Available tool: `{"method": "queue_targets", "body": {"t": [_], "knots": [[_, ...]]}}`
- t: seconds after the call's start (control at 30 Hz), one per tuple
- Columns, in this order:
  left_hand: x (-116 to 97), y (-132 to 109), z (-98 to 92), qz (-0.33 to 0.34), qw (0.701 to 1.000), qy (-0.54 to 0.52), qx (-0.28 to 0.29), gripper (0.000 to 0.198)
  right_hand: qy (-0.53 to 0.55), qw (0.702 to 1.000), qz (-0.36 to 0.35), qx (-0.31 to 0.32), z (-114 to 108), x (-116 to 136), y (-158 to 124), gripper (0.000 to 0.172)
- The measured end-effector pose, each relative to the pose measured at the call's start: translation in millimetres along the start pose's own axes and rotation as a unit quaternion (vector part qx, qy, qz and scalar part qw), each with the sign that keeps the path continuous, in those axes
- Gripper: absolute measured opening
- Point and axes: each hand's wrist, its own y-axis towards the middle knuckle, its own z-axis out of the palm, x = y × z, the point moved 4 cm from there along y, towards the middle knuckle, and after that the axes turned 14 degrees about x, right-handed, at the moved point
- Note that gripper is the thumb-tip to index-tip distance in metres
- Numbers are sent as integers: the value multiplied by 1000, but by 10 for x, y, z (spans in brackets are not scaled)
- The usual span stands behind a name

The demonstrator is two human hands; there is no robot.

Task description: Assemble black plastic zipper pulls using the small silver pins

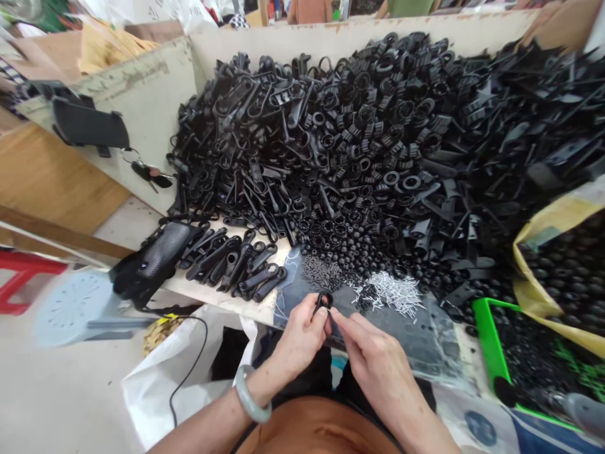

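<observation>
You work with bare hands, left hand (302,340) and right hand (373,362), and bare forearms. A smooth, pale grey-green bangle (251,394) rings your left wrist, just behind that hand. Your orange-brown top (316,432) shows beneath both forearms.

No text, label, brand or number can be read anywhere. At eleven o'clock in the view, a white bag (163,9) carries a few dark printed marks, too blurred and cut off by the edge to make out. At five o'clock, a clear plastic sheet (501,422) bears a round dark-blue mark (480,429), which may be a logo, but no letters in it can be told. The wooden boards (142,101) at ten o'clock show only stains and scuffs, not writing.
</observation>
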Motion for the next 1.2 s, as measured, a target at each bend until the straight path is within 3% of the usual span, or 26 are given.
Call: {"method": "queue_targets", "body": {"t": [0.27,0.53,0.77,0.93,1.07,1.2], "knots": [[0,21,-38,-7,1000,-7,20,20,-34,999,1,1,-74,2,27,42],[-81,29,-21,16,998,-48,30,21,42,999,13,22,-173,7,73,43],[-46,-39,-26,23,997,65,24,19,221,972,43,68,-290,-89,-29,37],[-31,-65,-12,24,998,49,26,37,282,952,115,38,-386,-292,-177,33],[-18,-42,-31,3,998,-57,9,35,398,909,123,20,-256,-226,-151,33],[-53,-49,-17,7,990,-141,-15,40,561,807,175,-52,-66,-204,-44,53]]}}
